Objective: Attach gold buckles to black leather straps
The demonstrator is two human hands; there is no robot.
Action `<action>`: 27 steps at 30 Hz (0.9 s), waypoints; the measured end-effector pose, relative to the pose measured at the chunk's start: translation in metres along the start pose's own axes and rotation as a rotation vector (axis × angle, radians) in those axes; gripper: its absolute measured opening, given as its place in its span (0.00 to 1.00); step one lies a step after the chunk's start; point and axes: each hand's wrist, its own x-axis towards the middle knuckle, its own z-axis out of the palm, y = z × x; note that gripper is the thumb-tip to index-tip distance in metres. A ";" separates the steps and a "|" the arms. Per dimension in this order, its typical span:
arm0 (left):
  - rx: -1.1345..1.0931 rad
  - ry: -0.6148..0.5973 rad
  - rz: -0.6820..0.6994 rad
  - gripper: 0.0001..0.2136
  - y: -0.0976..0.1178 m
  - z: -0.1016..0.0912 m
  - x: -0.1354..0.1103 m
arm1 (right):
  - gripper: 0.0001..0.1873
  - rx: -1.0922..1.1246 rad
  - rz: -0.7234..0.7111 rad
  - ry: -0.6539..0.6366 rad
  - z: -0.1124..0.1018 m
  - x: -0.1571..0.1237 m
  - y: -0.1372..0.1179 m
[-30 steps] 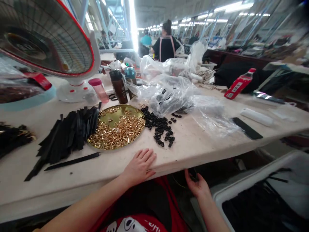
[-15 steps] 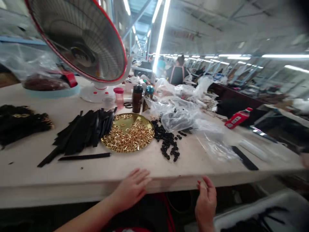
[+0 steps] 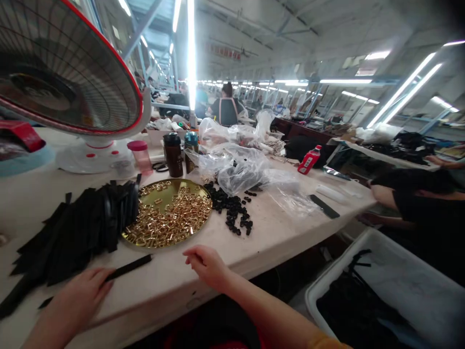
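Note:
My left hand [image 3: 78, 296] lies flat on the white table [image 3: 276, 232], fingers stretched onto the near end of a single black strap [image 3: 129, 267]. A heap of black straps [image 3: 76, 232] lies just beyond it. My right hand [image 3: 205, 264] hovers over the table edge with fingers curled inward; nothing shows in it. Ahead of it sits a round gold tray [image 3: 174, 186] holding several small gold metal pieces [image 3: 170, 220]. A pile of black rings [image 3: 232, 211] lies to the tray's right.
A fan [image 3: 69, 72] stands at the back left, with a pink cup [image 3: 140, 156] and two bottles [image 3: 179, 152] beside it. Plastic bags [image 3: 236, 167], a red bottle [image 3: 308, 160] and a white bin [image 3: 399, 286] lie to the right. Another person leans in at the far right.
My left hand moved left from the table edge onto the single black strap. My right hand rose from below the edge to above the table. The view swung right.

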 end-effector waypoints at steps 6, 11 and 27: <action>-0.008 -0.370 -0.188 0.11 0.052 -0.050 0.018 | 0.10 0.106 0.171 -0.063 0.012 -0.003 0.022; -0.655 -0.301 -0.283 0.07 0.124 -0.080 0.032 | 0.14 0.177 0.251 -0.142 0.000 -0.006 0.020; -1.654 -0.312 -0.953 0.04 0.210 -0.032 0.030 | 0.21 0.133 0.557 -0.279 -0.051 -0.080 -0.027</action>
